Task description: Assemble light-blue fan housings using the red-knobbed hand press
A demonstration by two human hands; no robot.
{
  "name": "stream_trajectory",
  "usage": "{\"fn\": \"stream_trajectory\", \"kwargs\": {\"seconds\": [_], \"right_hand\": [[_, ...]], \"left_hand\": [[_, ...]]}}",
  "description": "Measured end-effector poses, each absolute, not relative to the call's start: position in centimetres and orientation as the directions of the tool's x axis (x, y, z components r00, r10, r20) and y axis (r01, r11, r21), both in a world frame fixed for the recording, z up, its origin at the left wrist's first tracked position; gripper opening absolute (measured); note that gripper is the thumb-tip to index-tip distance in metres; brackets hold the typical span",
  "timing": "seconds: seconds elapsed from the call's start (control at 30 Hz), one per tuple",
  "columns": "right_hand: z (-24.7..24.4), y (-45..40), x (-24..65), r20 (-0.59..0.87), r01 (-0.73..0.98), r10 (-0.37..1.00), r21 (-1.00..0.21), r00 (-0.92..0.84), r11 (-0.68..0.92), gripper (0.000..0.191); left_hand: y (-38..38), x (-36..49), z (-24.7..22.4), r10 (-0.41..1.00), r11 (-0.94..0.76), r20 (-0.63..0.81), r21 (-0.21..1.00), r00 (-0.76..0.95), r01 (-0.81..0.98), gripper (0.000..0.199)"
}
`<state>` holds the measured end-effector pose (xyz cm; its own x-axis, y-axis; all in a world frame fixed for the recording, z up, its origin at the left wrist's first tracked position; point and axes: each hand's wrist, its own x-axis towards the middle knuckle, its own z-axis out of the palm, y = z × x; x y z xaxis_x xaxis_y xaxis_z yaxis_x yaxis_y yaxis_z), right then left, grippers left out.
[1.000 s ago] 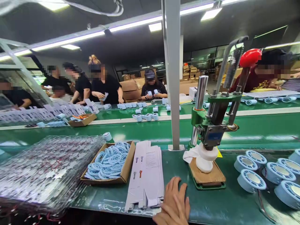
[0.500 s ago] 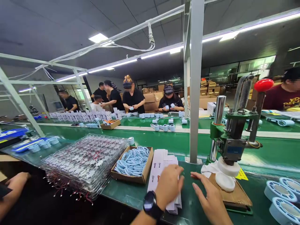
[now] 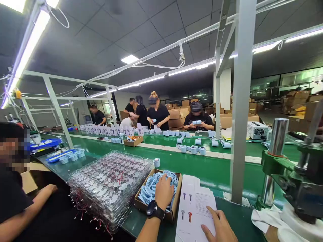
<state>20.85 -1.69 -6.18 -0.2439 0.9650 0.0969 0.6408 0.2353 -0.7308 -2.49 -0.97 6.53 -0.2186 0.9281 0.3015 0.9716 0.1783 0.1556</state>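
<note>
My left hand (image 3: 164, 192), with a black watch on the wrist, reaches into a small cardboard box (image 3: 168, 217) of light blue rings (image 3: 148, 189). Its fingers look slightly apart on top of the rings, their tips partly hidden. Right of the box lies a stack of printed leaflets (image 3: 195, 205) with small pictures of handheld items. My right hand (image 3: 219, 223) is at the near right edge of the leaflets, thumb and fingers apart, holding nothing.
Stacked clear trays (image 3: 108, 188) with red wires stand left of the box. A post (image 3: 241, 134) and a green press (image 3: 297, 188) rise at the right. Light blue parts (image 3: 193, 149) sit on the green belt. A co-worker (image 3: 15, 188) sits at left; others work across the belt.
My view has swung left. My left hand has moved from above the leaflets to the box of rings. My right hand has shifted from beside the press to the leaflets' edge.
</note>
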Motion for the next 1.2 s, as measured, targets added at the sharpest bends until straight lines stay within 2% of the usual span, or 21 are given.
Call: {"fn": "stream_trajectory", "kwargs": {"seconds": [0.23, 0.4, 0.5, 0.63, 0.73, 0.8, 0.83, 0.93, 1.0, 1.03, 1.1, 1.2], "right_hand": [[-5.8, -1.2, 21.9, -0.076, 0.646, 0.984, -0.762, -0.164, 0.048, 0.071], [-4.1, -2.0, 22.3, 0.031, 0.669, 0.994, -0.737, -0.1, 0.09, 0.062], [-3.0, -2.2, 22.1, 0.024, 0.655, 0.998, -0.753, -0.065, 0.061, 0.058], [-3.3, -1.3, 23.1, 0.005, 0.565, 0.997, -0.824, -0.072, 0.045, 0.061], [-2.9, -0.8, 25.2, 0.044, 0.284, 0.989, -0.955, -0.139, 0.082, 0.063], [-0.8, -1.2, 27.1, 0.077, 0.086, 0.981, -0.992, -0.178, 0.093, 0.07], [0.8, -1.6, 28.2, 0.081, 0.045, 0.974, -0.995, -0.214, 0.092, 0.072], [6.9, -2.9, 31.0, 0.045, 0.16, 0.921, -0.98, -0.387, 0.115, 0.072], [10.7, -3.4, 32.6, 0.011, 0.251, 0.873, -0.956, -0.487, 0.153, 0.074], [12.0, -3.5, 33.3, 0.003, 0.249, 0.852, -0.956, -0.523, 0.156, 0.076], [13.1, -3.3, 34.6, 0.026, 0.155, 0.873, -0.981, -0.487, 0.116, 0.07], [10.4, -3.5, 36.6, 0.143, 0.012, 0.98, -0.989, -0.137, 0.146, 0.046]], "left_hand": [[-0.8, -2.8, 5.9, 0.93, 0.15, 0.309, 0.172, -0.198, 0.974, 0.033], [-0.3, -3.0, 6.8, 0.927, 0.083, 0.344, 0.2, -0.149, 0.976, 0.034], [-0.6, -1.8, 7.6, 0.918, 0.014, 0.384, 0.219, -0.099, 0.976, 0.036], [-3.2, 2.0, 7.0, 0.919, -0.206, 0.38, 0.23, 0.107, 0.951, 0.037], [-4.7, 4.7, 6.1, 0.906, -0.38, 0.285, 0.224, 0.313, 0.897, 0.057], [-5.0, 6.1, 6.6, 0.894, -0.431, 0.224, 0.187, 0.389, 0.883, 0.073], [-5.0, 6.8, 7.3, 0.879, -0.462, 0.21, 0.157, 0.427, 0.873, 0.078], [-4.7, 9.2, 10.6, 0.782, -0.613, 0.201, 0.076, 0.589, 0.787, 0.09], [-4.7, 10.8, 12.8, 0.759, -0.65, 0.131, 0.085, 0.638, 0.755, 0.101], [-4.8, 11.3, 13.6, 0.78, -0.626, 0.084, 0.111, 0.621, 0.772, 0.1], [-4.8, 11.2, 14.4, 0.843, -0.534, 0.03, 0.176, 0.538, 0.827, 0.078], [-4.6, 9.0, 13.3, 0.913, -0.405, 0.097, 0.329, 0.396, 0.853, 0.017]]}}
